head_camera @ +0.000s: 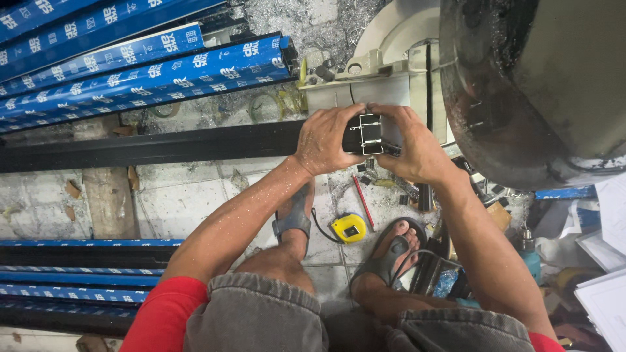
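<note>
A long black metal profile [150,147] runs from the left across the floor to a chop saw's base [385,72]. My left hand [324,139] grips its cut end [369,133], where the hollow cross-section shows. My right hand [415,145] closes on the same end from the right, fingers over the top. Both hands press the profile against the saw's light grey table. The saw's large dark blade guard [521,85] hangs over the right side.
Blue-wrapped profiles [130,58] lie stacked at the upper left, more of them [78,287] at the lower left. A yellow tape measure [349,228] and a red pencil [363,202] lie between my sandalled feet. Metal shavings, offcuts and papers litter the floor.
</note>
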